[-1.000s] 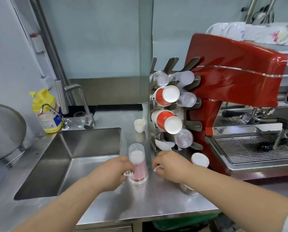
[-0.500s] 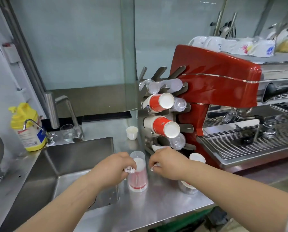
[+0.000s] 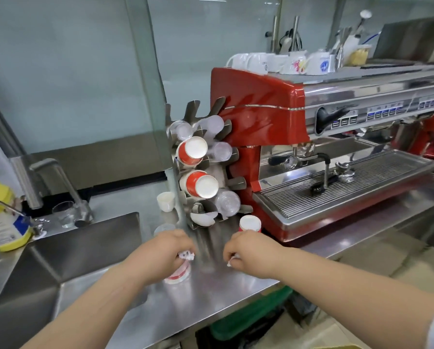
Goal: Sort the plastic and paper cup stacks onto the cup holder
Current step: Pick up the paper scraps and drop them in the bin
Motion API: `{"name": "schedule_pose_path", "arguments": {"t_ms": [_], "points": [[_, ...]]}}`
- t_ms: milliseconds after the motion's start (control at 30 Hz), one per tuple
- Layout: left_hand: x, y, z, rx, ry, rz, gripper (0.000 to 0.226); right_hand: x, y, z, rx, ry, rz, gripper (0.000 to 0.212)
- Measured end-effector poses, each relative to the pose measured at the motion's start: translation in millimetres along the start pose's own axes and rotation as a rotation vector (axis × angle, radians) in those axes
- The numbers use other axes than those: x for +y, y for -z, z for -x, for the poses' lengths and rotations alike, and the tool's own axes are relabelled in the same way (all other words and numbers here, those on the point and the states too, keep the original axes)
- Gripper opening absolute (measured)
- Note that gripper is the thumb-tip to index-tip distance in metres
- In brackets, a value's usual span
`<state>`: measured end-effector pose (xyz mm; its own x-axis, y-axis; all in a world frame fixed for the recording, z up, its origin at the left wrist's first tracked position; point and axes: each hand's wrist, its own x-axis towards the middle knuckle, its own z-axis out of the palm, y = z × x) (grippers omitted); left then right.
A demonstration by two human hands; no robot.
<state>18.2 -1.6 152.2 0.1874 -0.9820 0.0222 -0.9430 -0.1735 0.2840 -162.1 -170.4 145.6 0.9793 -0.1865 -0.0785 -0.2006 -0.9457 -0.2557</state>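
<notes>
Both hands had pulled apart since the earlier frame, when they sat close on either side of the clear-sleeved cup stack (image 3: 177, 274). The left hand (image 3: 169, 250) now covered the top of that stack, its fingers (image 3: 185, 248) curled down around it with a bit of torn white wrapping (image 3: 185, 254) showing at their tips; the stack stood upright on the steel desk (image 3: 211, 293) under the palm. The right hand (image 3: 251, 250) had drifted off to the side, well clear of the stack, fingers pinched together on a small white scrap (image 3: 229, 263); whether that was wrapper torn from the stack could not be told.

Beyond the fingertips stood the cup holder (image 3: 203, 157), already carrying red paper cups (image 3: 193, 149) and clear plastic cups (image 3: 221, 151) in its slots, with upper prongs free. Another red paper cup stack (image 3: 250, 224) stood just behind the right knuckles, beside the red espresso machine (image 3: 261, 117).

Judging from the split hands, the wrapping seemed to be coming off, so the stack was probably close to being lifted toward a slot. It was not yet on the holder.
</notes>
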Motion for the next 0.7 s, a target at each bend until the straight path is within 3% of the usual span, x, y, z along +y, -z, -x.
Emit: {"name": "schedule_pose_path", "arguments": {"t_ms": [367, 700], "points": [[137, -60, -87, -0.111, -0.191, -0.006, 0.032, 102, -19, 127, -0.064, -0.119, 0.006, 0.018], [234, -148, -144, -0.313, -0.346, 0.031, 0.029, 171, -61, 241, -0.049, -0.405, -0.132, 0.023]]}}
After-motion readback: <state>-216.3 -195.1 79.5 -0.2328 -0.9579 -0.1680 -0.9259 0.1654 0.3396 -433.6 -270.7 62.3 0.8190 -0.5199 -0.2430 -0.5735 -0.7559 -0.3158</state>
